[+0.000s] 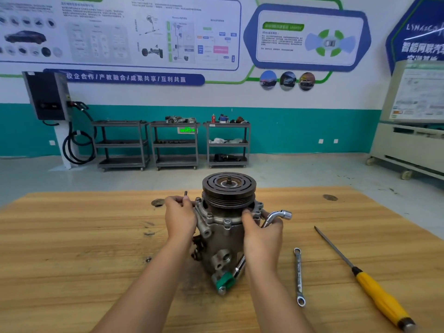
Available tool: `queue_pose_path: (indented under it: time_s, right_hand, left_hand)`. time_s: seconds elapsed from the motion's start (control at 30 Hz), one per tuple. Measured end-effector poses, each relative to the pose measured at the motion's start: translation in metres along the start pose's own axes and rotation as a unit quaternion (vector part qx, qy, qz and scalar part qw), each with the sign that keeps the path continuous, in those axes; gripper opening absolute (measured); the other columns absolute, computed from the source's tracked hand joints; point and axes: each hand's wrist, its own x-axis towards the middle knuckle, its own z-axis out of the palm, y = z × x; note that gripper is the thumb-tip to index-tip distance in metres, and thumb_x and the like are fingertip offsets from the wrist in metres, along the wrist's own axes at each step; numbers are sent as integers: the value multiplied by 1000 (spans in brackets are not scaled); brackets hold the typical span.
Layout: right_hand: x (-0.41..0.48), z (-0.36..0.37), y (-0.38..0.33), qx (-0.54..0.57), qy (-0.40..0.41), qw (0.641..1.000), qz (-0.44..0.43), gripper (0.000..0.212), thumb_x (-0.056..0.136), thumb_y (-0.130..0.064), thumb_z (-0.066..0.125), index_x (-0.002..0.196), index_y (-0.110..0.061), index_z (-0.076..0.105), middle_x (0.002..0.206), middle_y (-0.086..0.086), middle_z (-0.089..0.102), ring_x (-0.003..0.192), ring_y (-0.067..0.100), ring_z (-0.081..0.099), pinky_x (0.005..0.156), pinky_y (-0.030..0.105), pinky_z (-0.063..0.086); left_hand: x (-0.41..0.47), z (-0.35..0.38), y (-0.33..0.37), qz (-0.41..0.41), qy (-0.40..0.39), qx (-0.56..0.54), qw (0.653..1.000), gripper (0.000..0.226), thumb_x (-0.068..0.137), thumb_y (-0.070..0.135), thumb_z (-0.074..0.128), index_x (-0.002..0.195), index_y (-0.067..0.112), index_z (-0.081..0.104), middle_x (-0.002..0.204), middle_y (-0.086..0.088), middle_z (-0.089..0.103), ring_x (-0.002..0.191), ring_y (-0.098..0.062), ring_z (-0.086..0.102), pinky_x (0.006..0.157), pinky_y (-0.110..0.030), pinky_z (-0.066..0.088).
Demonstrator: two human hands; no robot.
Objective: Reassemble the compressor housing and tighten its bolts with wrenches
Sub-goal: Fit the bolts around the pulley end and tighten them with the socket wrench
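Compressor [223, 236] is standing upright at the centre of the wooden table [72, 236], pulley [229, 186] facing up, green-capped port [225, 282] pointing to 6 o'clock.

Left hand [180, 218] is sitting at 9 o'clock of the housing flange [217, 221], fingers curled and pinching a dark bolt [185, 195]; its end is sticking up above the knuckles. Right hand [263, 234] is at 3 o'clock, palm wrapped round an L-shaped socket wrench [278, 215] with the socket end pointing away from the flange. 1 fingertip [246, 212] is resting on the flange rim.

Risks, as judged:
- A tilted bolt started by hand may cross-thread.
- A slipped bolt could roll off the table.
- Neither hand is bracing the body, so the tall compressor could tip once the wrench is loaded.
- Pulling 1 bolt fully down before the others could seat the cover crooked.

Not visible or unclear:
- The hole meant for the bolt is lying behind the left hand.
- The far flange arc is hiding behind the pulley.
- At least 3 bolt heads are showing on the near arc; their tightness cannot be told.
- The wrench shaft is disappearing inside the right palm and re-emerging at 6 o'clock.
- The compressor base is partly covered by the forearms.

A ring spanner [299, 277] and a yellow-handled screwdriver [379, 294] are lying at 4 o'clock. A small loose piece [148, 259] at 8 o'clock is too small to identify.
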Motion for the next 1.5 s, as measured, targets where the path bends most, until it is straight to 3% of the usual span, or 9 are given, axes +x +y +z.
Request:
queue_pose_path:
  time_s: [0.23,0.47,0.6,0.7,0.8,0.97,1.07,1.27,1.5]
  right_hand:
    - [-13,15,5,10,73,997,3,69,80,-34,70,133,-9,34,94,-1,46,93,27,54,75,30,37]
    - [-20,22,2,27,94,995,4,56,82,-29,69,124,-9,39,93,0,54,81,20,53,71,28,40]
    - [-19,16,-2,-15,71,997,7,53,82,-32,68,119,-8,39,94,2,52,80,21,50,67,26,36]
    - [-17,12,-4,-61,46,997,-12,46,83,-36,67,108,-15,35,84,0,53,75,22,52,51,24,33]
    - [-18,10,-6,-68,35,997,-10,46,82,-36,68,101,-20,29,78,-4,48,72,20,49,49,24,31]
    - [-11,4,-10,-85,-9,996,11,45,83,-35,68,100,-18,30,78,-7,43,82,22,48,73,32,40]
    - [-9,2,-13,-113,-27,993,9,45,83,-37,67,100,-17,30,79,-5,44,82,22,49,74,34,41]
    - [-14,3,-13,-101,-15,995,14,44,82,-37,68,101,-17,33,93,3,50,86,23,49,91,44,45]
    - [-14,4,-11,-93,-10,996,0,43,82,-37,68,99,-18,33,93,2,51,86,22,49,90,40,45]
  left_hand:
    - [17,6,0,25,-25,31,999,11,97,20,47,95,9,46,75,5,47,65,-9,45,53,-29,33]
    - [23,7,3,55,-34,55,996,12,94,20,53,91,12,46,74,4,51,66,-10,47,53,-29,33]
    - [10,-1,-1,92,-49,-17,994,9,93,22,56,88,18,49,84,0,62,75,-11,59,58,-27,42]
    - [-5,-11,-2,131,-49,-62,988,9,92,22,57,88,29,54,87,7,67,83,-3,63,63,-15,44]
    - [-15,-26,1,164,-34,-106,980,10,92,17,57,98,25,60,94,7,68,89,3,62,69,-9,46]
    - [-27,-58,19,288,-88,-87,949,22,88,14,62,97,34,64,91,13,69,85,5,63,73,-6,47]
    - [-37,-66,28,338,-144,-29,930,29,85,16,66,96,43,62,89,21,69,86,8,63,74,-6,47]
    - [-49,-56,27,321,-143,22,936,25,81,23,70,89,40,54,88,15,68,87,9,60,72,-4,41]
    - [-54,-45,16,319,-103,38,941,13,82,25,69,93,30,65,96,11,62,97,6,52,78,-5,39]
